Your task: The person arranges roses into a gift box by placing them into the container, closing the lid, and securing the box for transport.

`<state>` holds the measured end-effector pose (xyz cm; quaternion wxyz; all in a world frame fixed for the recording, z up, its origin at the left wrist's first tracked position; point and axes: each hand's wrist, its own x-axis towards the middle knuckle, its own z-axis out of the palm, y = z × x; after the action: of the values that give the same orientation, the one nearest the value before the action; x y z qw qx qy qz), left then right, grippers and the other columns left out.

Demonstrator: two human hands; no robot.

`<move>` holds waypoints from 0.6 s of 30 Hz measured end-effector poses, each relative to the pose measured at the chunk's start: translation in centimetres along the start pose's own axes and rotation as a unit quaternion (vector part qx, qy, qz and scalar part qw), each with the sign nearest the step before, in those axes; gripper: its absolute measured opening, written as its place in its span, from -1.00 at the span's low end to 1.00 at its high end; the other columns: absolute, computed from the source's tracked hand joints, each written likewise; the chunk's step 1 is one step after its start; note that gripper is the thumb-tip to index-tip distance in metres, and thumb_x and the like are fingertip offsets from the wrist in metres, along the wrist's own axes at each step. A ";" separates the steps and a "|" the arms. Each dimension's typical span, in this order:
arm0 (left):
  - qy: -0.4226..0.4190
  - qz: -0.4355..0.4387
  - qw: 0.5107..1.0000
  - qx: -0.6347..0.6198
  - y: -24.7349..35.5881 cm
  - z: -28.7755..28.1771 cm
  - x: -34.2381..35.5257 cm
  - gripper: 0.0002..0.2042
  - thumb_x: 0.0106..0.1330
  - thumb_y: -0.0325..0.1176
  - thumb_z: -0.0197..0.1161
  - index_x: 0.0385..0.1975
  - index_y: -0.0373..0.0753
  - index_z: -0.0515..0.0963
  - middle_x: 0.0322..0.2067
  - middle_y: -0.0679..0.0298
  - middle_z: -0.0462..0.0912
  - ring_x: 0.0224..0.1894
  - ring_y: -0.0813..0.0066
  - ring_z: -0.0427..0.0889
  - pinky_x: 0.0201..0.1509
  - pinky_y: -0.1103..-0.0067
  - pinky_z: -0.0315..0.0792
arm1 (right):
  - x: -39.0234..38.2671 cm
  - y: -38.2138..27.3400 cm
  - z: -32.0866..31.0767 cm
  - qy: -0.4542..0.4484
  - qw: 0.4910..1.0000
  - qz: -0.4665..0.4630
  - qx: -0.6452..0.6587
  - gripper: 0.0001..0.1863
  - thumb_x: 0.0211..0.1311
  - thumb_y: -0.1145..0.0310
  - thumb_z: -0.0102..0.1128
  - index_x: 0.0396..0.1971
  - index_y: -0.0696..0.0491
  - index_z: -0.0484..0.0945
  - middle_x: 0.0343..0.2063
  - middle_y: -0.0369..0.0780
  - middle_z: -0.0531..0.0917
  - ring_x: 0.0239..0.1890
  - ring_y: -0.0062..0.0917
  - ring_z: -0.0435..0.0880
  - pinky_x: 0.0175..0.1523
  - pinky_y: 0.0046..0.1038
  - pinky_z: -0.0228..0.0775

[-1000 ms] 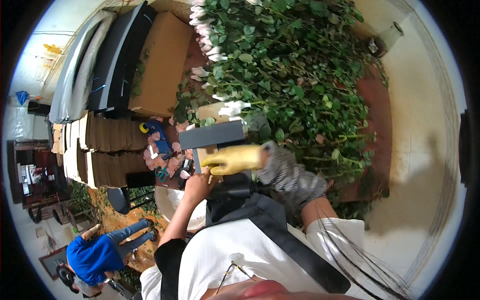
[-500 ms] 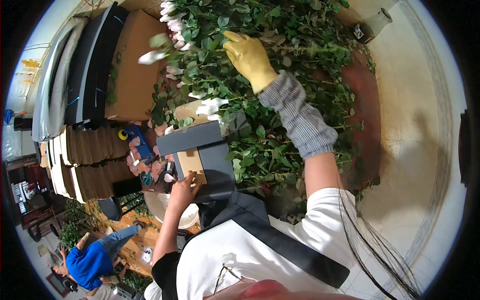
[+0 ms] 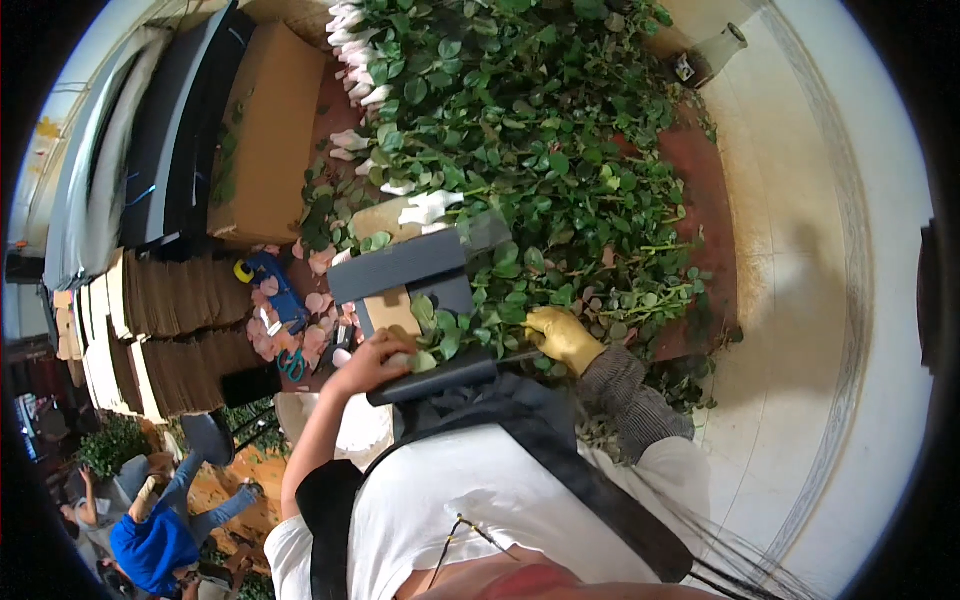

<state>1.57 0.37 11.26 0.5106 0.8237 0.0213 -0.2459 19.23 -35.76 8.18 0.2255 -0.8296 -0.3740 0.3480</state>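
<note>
Now, in the head view: two hands at a dark grey sheet (image 3: 452, 296), with a leafy stem (image 3: 452, 332) between them.
Left hand (image 3: 370, 366): bare, at the near end of a tan card strip (image 3: 392, 311); I cannot tell whether its fingers pinch the stem's head end or only press on the card, perhaps to keep it from sliding.
Right hand (image 3: 565, 340): in a yellow glove, its grip narrow, curled round the stem to the right of the sheet; the glove probably guards against prickles.
Stem's place: crosswise over the sheet, leaves above it, the stem running right into the glove, seemingly held out so that it lies straight.
Sheet: its far flap is folded over, its near edge close to the black apron (image 3: 480, 428), likely to stay within easy reach.
Flower pile (image 3: 540, 160): spread over the red-brown table (image 3: 715, 285), pale heads (image 3: 430, 208) to the left and stems to the right, presumably so each can be taken the same way round.
Stem's look: rounded, mid-green leaves, a paler one by the left fingertips; its flower head does not show clearly.
</note>
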 end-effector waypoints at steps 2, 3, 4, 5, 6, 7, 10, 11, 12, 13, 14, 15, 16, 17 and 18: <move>0.066 0.025 0.997 0.027 -0.4 1.2 -0.5 -0.69 0.14 -0.36 0.44 -0.10 -0.21 0.68 -0.17 0.14 0.47 -0.03 0.18 0.53 0.11 0.45 0.44 | -0.4 -1.6 -3.7 -0.053 0.996 -0.046 0.053 -0.57 0.30 0.27 0.21 0.15 0.03 0.52 0.08 -0.03 0.60 0.12 -0.14 0.59 0.19 -0.24 0.45; 0.081 -0.003 0.997 0.006 -0.1 1.4 -0.6 -0.71 0.14 -0.37 0.44 -0.13 -0.25 0.67 -0.16 0.15 0.48 -0.06 0.20 0.56 0.08 0.47 0.46 | -0.1 -3.4 -7.7 -0.118 0.990 -0.040 0.065 -0.49 0.32 0.23 0.20 0.23 0.05 0.46 0.14 0.00 0.57 0.16 -0.14 0.57 0.24 -0.25 0.43; 0.092 -0.020 0.995 -0.017 -0.3 1.6 -0.7 -0.72 0.14 -0.38 0.44 -0.15 -0.28 0.67 -0.16 0.15 0.49 -0.07 0.21 0.57 0.08 0.47 0.47 | 0.6 -4.8 -10.9 -0.084 0.995 -0.048 0.019 -0.45 0.33 0.21 0.22 0.27 0.06 0.40 0.20 -0.03 0.52 0.20 -0.18 0.55 0.28 -0.24 0.40; 0.104 -0.038 0.993 -0.042 -0.4 1.8 -0.9 -0.72 0.14 -0.39 0.44 -0.16 -0.30 0.67 -0.15 0.16 0.49 -0.08 0.23 0.57 0.07 0.48 0.48 | 1.8 -5.5 -13.5 -0.051 0.997 -0.056 -0.027 -0.39 0.34 0.19 0.23 0.31 0.08 0.34 0.26 -0.06 0.48 0.23 -0.22 0.53 0.32 -0.24 0.37; 0.107 -0.060 0.991 -0.046 0.5 1.8 -0.7 -0.73 0.15 -0.39 0.44 -0.17 -0.33 0.67 -0.13 0.16 0.51 -0.05 0.27 0.58 0.09 0.48 0.48 | 3.7 -5.1 -15.2 0.081 0.990 -0.099 -0.060 -0.40 0.35 0.18 0.22 0.32 0.07 0.34 0.27 -0.06 0.47 0.24 -0.22 0.51 0.33 -0.24 0.36; 0.116 -0.029 0.993 -0.021 -0.5 2.0 -0.6 -0.74 0.15 -0.40 0.45 -0.17 -0.32 0.67 -0.12 0.15 0.54 -0.04 0.29 0.58 0.09 0.48 0.48 | 6.2 -4.9 -17.1 0.210 0.963 -0.142 -0.093 -0.41 0.36 0.18 0.21 0.32 0.06 0.35 0.27 -0.07 0.47 0.26 -0.23 0.50 0.35 -0.24 0.35; 0.109 -0.048 0.991 -0.054 0.6 1.8 -0.4 -0.74 0.17 -0.42 0.45 -0.16 -0.32 0.67 -0.11 0.16 0.55 -0.03 0.27 0.58 0.10 0.47 0.47 | 16.8 -3.0 -24.7 0.424 0.885 -0.181 -0.067 -0.38 0.33 0.27 0.23 0.35 0.05 0.29 0.27 -0.08 0.47 0.23 -0.22 0.53 0.35 -0.26 0.34; 0.108 -0.076 0.989 -0.066 1.0 1.7 -0.7 -0.74 0.17 -0.41 0.45 -0.15 -0.30 0.68 -0.11 0.16 0.54 -0.02 0.27 0.58 0.10 0.47 0.47 | 20.3 -2.0 -27.2 0.496 0.852 -0.117 -0.122 -0.39 0.29 0.28 0.26 0.31 0.08 0.32 0.22 -0.04 0.50 0.15 -0.17 0.57 0.27 -0.24 0.40; 0.105 -0.083 0.989 -0.055 0.9 1.5 -0.6 -0.74 0.17 -0.40 0.45 -0.14 -0.29 0.68 -0.11 0.17 0.54 -0.02 0.27 0.58 0.10 0.46 0.47 | 23.1 -0.9 -30.1 0.555 0.813 -0.054 -0.165 -0.38 0.24 0.26 0.29 0.28 0.09 0.33 0.21 -0.06 0.50 0.16 -0.17 0.53 0.27 -0.19 0.37; 0.101 -0.091 0.990 -0.043 1.0 1.4 -0.5 -0.74 0.18 -0.39 0.46 -0.14 -0.28 0.68 -0.11 0.17 0.54 -0.02 0.28 0.58 0.10 0.46 0.47 | 25.9 2.2 -31.8 0.623 0.713 0.025 -0.321 -0.35 0.21 0.22 0.31 0.25 0.11 0.33 0.24 -0.08 0.45 0.26 -0.18 0.43 0.32 -0.18 0.29; 0.108 -0.102 0.987 -0.063 0.8 1.6 -0.7 -0.70 0.14 -0.40 0.49 -0.13 -0.28 0.68 -0.07 0.25 0.58 -0.01 0.35 0.56 0.10 0.50 0.44 | 27.7 4.5 -33.0 0.581 0.731 0.091 -0.347 -0.33 0.20 0.19 0.30 0.27 0.11 0.31 0.29 -0.07 0.39 0.33 -0.19 0.32 0.37 -0.19 0.21; 0.120 -0.108 0.985 -0.059 1.1 1.4 -0.8 -0.70 0.14 -0.40 0.49 -0.13 -0.28 0.68 -0.07 0.25 0.58 -0.01 0.35 0.56 0.10 0.50 0.44 | 28.7 6.2 -32.5 0.531 0.749 0.153 -0.366 -0.31 0.15 0.20 0.30 0.25 0.12 0.32 0.27 -0.03 0.39 0.32 -0.19 0.32 0.35 -0.20 0.22; 0.120 -0.093 0.988 -0.034 1.2 1.3 -0.8 -0.71 0.15 -0.38 0.48 -0.13 -0.27 0.68 -0.09 0.22 0.59 0.00 0.31 0.57 0.13 0.47 0.44 | 29.6 6.6 -32.3 0.513 0.758 0.165 -0.369 -0.37 0.11 0.21 0.31 0.18 0.11 0.40 0.24 -0.07 0.44 0.30 -0.21 0.35 0.35 -0.20 0.22; 0.121 -0.075 0.990 -0.020 1.1 1.7 -0.9 -0.72 0.16 -0.35 0.48 -0.13 -0.25 0.69 -0.11 0.19 0.60 0.01 0.27 0.58 0.15 0.45 0.44 | 30.6 6.7 -32.0 0.491 0.771 0.135 -0.382 -0.45 0.09 0.23 0.30 0.10 0.09 0.47 0.19 -0.10 0.49 0.28 -0.23 0.39 0.34 -0.21 0.23; 0.121 -0.055 0.991 -0.029 0.8 1.4 -0.7 -0.71 0.15 -0.35 0.49 -0.13 -0.25 0.69 -0.12 0.18 0.62 0.01 0.24 0.58 0.16 0.44 0.43 | 31.5 6.7 -31.9 0.473 0.783 0.109 -0.389 -0.53 0.06 0.25 0.29 0.01 0.07 0.54 0.14 -0.14 0.55 0.25 -0.25 0.42 0.33 -0.21 0.24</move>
<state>0.62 -1.05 11.75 0.5138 0.8297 0.1353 -0.1711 61.20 -19.01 12.04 -0.0076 -0.9426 -0.2314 -0.2406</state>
